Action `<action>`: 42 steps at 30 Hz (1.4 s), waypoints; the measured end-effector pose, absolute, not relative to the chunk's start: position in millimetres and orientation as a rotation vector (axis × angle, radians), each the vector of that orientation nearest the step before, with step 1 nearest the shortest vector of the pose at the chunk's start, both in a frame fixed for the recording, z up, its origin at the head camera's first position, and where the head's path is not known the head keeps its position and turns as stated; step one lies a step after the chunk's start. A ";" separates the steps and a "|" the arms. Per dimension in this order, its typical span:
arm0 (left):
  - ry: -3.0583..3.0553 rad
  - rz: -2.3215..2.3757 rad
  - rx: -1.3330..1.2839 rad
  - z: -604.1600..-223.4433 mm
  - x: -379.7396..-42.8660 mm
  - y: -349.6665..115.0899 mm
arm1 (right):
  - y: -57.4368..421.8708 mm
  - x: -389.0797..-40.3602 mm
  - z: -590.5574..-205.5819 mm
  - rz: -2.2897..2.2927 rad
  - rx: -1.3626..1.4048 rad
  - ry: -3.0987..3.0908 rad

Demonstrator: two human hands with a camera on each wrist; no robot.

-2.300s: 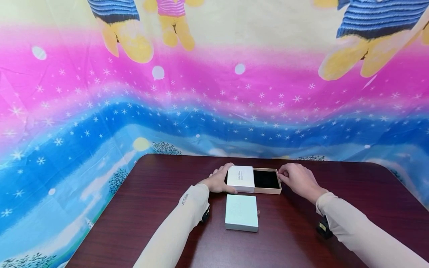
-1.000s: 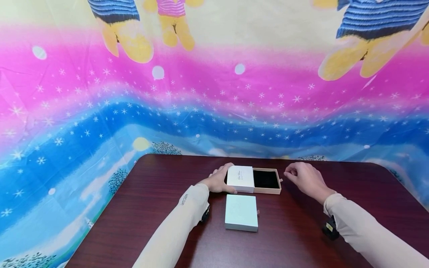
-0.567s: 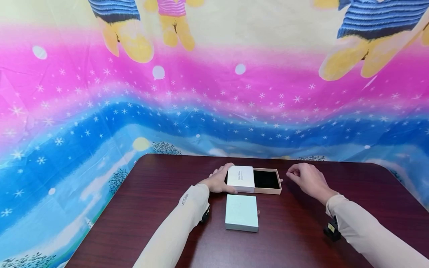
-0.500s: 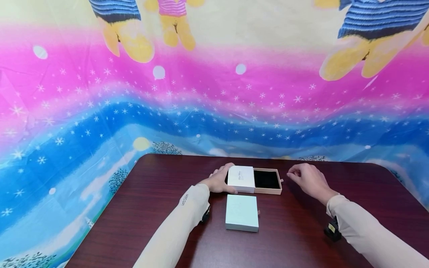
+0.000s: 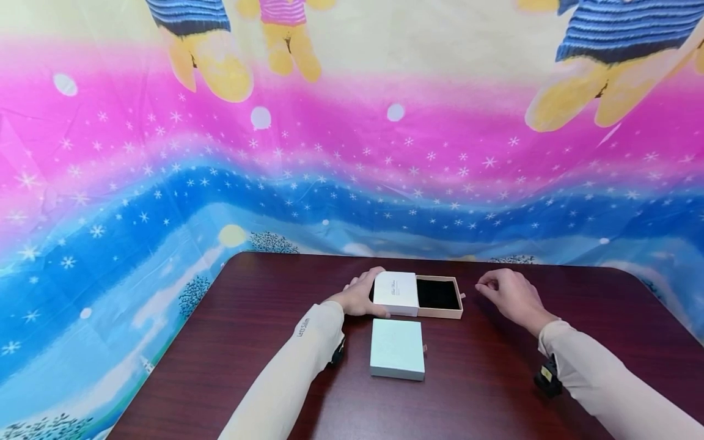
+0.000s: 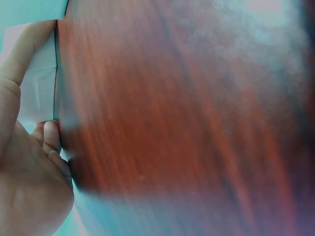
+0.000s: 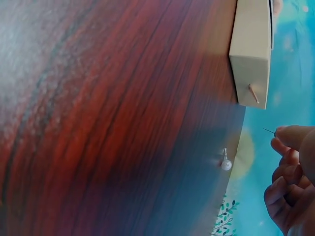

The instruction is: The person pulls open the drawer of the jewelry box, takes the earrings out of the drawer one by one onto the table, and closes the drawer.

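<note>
My left hand (image 5: 359, 296) grips the white sleeve (image 5: 395, 293) of a drawer box, thumb along its near side, fingers at its left end. In the left wrist view the thumb overlaps the white box side (image 6: 40, 88). The drawer (image 5: 439, 315) sticks out to the right, black-lined, with a small ribbon tab (image 7: 253, 93) on its end. Right of it, apart from the box, my right hand (image 5: 510, 296) pinches a thin, dark wire-like piece (image 7: 268, 130) between thumb and forefinger. A small pearl earring (image 7: 226, 165) shows near the table edge in the right wrist view.
A closed pale mint box (image 5: 397, 348) with a small tab on its right side lies in front of the white box. The dark red wooden table (image 5: 247, 342) ends at the back against a printed cloth (image 5: 341, 140).
My right hand has drawn away from the drawer's end to the right, uncovering the ribbon tab. The left hand, the white box and the mint box have stayed put.
</note>
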State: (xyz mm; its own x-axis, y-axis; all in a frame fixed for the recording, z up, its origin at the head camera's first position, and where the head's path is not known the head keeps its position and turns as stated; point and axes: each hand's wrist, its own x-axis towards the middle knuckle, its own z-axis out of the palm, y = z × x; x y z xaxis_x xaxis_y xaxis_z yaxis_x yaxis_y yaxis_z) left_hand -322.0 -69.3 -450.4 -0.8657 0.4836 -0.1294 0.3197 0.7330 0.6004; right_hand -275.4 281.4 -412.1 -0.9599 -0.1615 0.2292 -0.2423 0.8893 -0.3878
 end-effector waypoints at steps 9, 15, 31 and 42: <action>2.658 0.856 0.621 -454.1 -324.2 -69.6 | 285.2 -274.6 -415.6 0.616 0.295 -2.885; 2.663 0.864 0.629 -455.7 -326.7 -70.0 | 288.3 -274.5 -420.5 0.612 0.291 -2.887; 2.658 0.857 0.623 -454.8 -326.8 -69.5 | 291.1 -276.0 -427.1 0.617 0.279 -2.900; 2.675 0.842 0.636 -459.8 -329.9 -68.9 | 288.4 -278.1 -430.0 0.589 0.293 -2.910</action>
